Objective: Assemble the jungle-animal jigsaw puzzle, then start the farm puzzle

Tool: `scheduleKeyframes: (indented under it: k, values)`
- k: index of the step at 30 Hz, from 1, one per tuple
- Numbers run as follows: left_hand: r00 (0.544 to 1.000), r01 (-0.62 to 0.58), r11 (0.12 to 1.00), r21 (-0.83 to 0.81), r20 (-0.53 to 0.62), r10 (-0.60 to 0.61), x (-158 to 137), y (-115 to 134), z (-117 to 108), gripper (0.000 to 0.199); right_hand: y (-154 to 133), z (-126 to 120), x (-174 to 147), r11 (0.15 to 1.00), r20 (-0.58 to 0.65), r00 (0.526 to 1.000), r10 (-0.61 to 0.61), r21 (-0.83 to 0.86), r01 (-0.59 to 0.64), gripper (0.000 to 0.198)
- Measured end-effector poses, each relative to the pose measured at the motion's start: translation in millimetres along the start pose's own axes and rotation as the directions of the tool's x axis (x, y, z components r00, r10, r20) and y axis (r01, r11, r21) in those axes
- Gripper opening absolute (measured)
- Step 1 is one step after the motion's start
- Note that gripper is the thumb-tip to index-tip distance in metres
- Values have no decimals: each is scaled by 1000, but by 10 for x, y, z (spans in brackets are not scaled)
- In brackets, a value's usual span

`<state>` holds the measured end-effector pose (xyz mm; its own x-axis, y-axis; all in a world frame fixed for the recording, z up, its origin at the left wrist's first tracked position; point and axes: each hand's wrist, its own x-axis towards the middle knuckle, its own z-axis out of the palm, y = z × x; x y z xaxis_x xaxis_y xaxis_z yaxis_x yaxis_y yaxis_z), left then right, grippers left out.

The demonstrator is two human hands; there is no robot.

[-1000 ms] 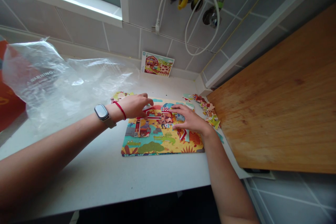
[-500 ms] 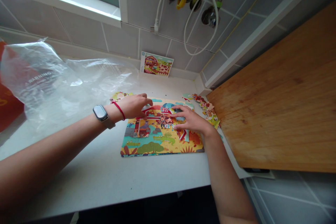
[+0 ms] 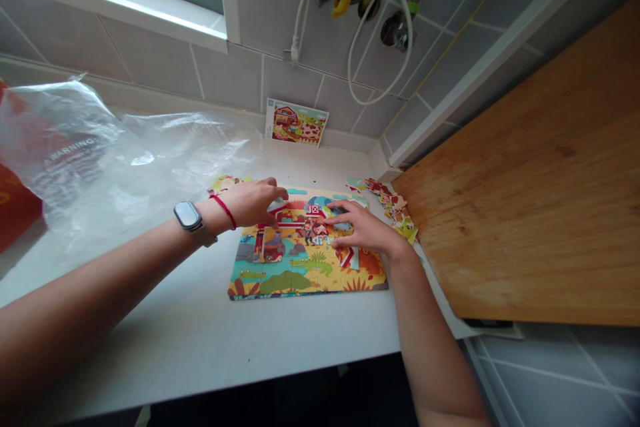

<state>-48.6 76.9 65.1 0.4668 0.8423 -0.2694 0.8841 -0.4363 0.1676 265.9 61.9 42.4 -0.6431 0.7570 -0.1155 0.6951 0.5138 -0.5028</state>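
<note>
A jigsaw puzzle board (image 3: 295, 280) with crocodiles and water lies on the white counter, and several loose farm puzzle pieces rest on top of it. My left hand (image 3: 253, 203) is over its upper left part, thumb and fingers apart beside a red-and-white barn piece (image 3: 293, 219). On the right, my right hand (image 3: 363, 227) spreads its fingers over the board, fingertips by a piece with figures (image 3: 315, 233). Below that hand lies another red-and-white piece (image 3: 349, 258). Whether the fingertips press on the pieces is hard to tell.
More puzzle pieces (image 3: 395, 207) are heaped at the right by a wooden board (image 3: 540, 180), others (image 3: 227, 183) behind my left wrist. A farm picture card (image 3: 297, 123) leans on the tiled wall. A clear plastic bag (image 3: 150, 160) covers the left. Hoses and a white cable (image 3: 350, 73) hang above.
The view has shifted very slightly. Both hands stay in the same place over the puzzle, and no piece has visibly moved.
</note>
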Motion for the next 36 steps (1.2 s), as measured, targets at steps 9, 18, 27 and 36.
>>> scheduleKeyframes:
  k: [9,18,27,36]
  values:
    - [1000,20,1000,-5,12,-20,11,-9,2,57,-3,-12,-2,1000,29,1000,-5,-20,5,53]
    - [1000,19,1000,-3,11,-19,16,-21,10,56,-126,-24,-48,1000,36,999,19,5,-19,62]
    - [1000,17,1000,-6,7,-16,17,-34,19,55,-197,-1,-133,1000,66,998,-3,-6,4,67]
    - [1000,8,1000,-13,5,-8,30,-51,34,54,-214,39,-148,999,14,999,-38,13,38,71]
